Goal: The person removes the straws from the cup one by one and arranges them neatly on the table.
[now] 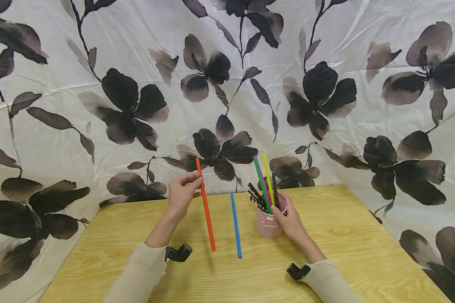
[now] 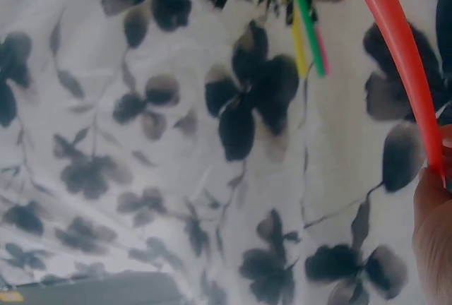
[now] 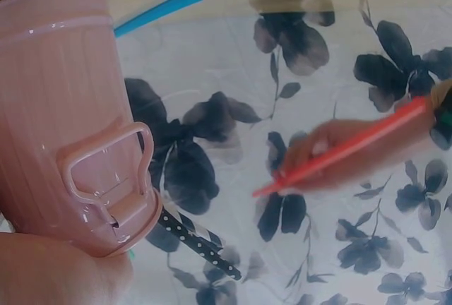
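In the head view my left hand (image 1: 182,192) pinches a long red straw (image 1: 208,214) between thumb and fingers near its upper end. The straw slants down over the table, its lower end toward me. My right hand (image 1: 290,219) grips a small pink bucket (image 1: 267,228) by its right side, thumb at the rim. Standing in the bucket are a green straw (image 1: 261,179), a yellow straw (image 1: 267,172), a magenta straw and several black patterned straws (image 1: 257,197). A blue straw (image 1: 236,227) lies between the two hands. The right wrist view shows the bucket's wire-like handle (image 3: 145,157) close up.
The light wooden table (image 1: 364,252) ends at a floral cloth (image 1: 250,122) hanging behind it. Each sleeve carries a black wrist camera, one by the left wrist (image 1: 179,252) and one by the right wrist (image 1: 298,271).
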The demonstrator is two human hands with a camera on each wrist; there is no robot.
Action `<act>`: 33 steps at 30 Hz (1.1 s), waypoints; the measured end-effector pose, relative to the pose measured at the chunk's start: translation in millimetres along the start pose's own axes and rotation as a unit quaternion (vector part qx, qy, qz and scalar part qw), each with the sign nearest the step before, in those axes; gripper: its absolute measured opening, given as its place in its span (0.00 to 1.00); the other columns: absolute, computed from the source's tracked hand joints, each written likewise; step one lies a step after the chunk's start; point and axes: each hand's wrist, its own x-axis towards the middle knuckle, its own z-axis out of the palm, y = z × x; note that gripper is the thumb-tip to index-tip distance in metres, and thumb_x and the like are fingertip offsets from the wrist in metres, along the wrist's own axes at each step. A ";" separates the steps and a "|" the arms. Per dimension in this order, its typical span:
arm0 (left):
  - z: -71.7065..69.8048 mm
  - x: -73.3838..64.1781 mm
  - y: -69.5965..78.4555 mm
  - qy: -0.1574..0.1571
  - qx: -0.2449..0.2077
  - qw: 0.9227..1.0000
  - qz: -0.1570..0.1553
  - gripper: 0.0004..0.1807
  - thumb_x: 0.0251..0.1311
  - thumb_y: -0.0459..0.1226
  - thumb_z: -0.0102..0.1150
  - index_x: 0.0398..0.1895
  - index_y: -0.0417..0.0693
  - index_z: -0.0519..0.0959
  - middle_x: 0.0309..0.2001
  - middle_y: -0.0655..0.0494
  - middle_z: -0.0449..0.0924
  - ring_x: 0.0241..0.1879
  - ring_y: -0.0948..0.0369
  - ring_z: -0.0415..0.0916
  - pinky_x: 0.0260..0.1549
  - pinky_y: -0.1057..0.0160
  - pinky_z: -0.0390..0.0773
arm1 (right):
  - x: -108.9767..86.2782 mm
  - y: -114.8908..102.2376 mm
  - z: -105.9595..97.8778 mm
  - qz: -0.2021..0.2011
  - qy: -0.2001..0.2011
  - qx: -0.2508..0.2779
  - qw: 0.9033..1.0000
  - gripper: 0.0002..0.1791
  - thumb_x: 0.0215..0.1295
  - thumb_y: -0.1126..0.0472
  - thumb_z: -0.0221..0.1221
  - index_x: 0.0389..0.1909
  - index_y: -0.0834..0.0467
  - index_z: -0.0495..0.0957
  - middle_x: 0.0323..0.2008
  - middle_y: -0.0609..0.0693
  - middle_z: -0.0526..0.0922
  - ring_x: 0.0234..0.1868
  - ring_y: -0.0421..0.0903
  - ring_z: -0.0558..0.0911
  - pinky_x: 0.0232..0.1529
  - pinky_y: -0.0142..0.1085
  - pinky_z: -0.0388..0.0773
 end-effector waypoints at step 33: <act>4.0 7.2 -119.1 -0.070 0.108 0.984 -0.124 0.15 0.47 0.29 0.63 0.41 0.34 0.78 0.31 0.47 0.80 0.26 0.57 0.78 0.29 0.50 0.78 | 3.8 1.8 2.5 -0.004 0.011 -0.018 1.000 0.30 0.63 0.59 0.52 0.64 0.59 0.52 0.58 0.60 0.63 0.45 0.53 0.72 0.39 0.35 0.74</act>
